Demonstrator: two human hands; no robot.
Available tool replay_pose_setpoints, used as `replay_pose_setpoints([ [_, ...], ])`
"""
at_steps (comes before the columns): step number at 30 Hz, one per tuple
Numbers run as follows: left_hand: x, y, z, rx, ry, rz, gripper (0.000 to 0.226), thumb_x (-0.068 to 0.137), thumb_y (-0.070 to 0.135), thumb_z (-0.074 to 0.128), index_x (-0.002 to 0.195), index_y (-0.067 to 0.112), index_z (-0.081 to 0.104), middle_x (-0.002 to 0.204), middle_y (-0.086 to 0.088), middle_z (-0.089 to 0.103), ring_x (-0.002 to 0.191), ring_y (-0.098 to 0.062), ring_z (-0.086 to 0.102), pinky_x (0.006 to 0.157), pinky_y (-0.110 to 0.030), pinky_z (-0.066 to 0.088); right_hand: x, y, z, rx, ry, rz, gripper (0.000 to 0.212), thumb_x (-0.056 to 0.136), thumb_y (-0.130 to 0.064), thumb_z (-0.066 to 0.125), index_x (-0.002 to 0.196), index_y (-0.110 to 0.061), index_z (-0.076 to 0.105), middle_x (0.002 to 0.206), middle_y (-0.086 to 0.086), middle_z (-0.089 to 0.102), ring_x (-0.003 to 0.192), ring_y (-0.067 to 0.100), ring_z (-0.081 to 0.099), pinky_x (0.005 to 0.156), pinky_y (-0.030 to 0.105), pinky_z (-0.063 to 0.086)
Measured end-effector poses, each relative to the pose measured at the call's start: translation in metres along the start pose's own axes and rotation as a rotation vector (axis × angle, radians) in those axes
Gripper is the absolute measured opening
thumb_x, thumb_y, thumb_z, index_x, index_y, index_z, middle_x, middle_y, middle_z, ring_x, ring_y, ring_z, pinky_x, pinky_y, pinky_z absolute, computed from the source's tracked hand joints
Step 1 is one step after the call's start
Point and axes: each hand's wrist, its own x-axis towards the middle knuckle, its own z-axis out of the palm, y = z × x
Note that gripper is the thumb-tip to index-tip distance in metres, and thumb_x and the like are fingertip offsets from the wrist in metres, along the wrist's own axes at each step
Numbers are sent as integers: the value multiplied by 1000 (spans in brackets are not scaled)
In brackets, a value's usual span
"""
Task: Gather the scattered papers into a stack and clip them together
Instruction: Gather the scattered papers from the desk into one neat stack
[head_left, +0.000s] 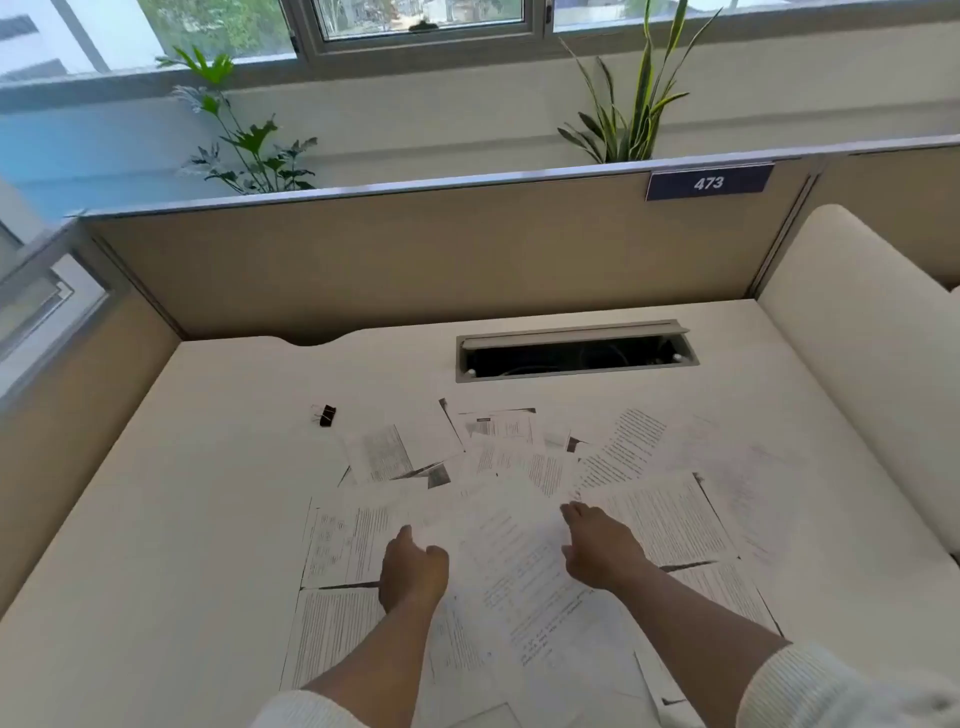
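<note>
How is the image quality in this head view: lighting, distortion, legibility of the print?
Head view: even daylight from the windows, soft shadows; wide-angle lens bows the partition and desk edges; print on the papers too blurred to read.

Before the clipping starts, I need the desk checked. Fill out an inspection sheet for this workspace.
Surface: white desk, mostly bare on the left.
Job's things: papers scattered and overlapping; binder clip apart, at their far left.
Clutter: nothing seen.
Hands: left hand and right hand both rest on the papers.
Cables: dark cable slot open; contents unclear.
Surroundings: partition, label 473, plants, window.
</note>
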Motion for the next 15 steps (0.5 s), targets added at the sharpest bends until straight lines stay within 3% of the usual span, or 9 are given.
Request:
replay_pose_setpoints([
  [6, 0, -13, 5, -113, -20, -295, 79, 83, 24, 70, 150, 6, 32, 146, -18, 36, 133, -34, 40, 100, -45, 44, -3, 2, 21, -184, -187, -57, 77, 92, -26, 53, 153, -11, 8, 162, 5, 5, 150, 22, -4, 120, 46, 10],
  [15, 0, -21, 9, -241, -44, -402, 100, 73, 28, 85, 150, 4, 26, 146, -20, 29, 132, -36, 40, 102, -45, 44, 0, -1, 27, -220, -274, -75, 83, 92, -27, 52, 154, -13, -2, 163, 6, -2, 149, 20, -10, 117, 54, -4],
])
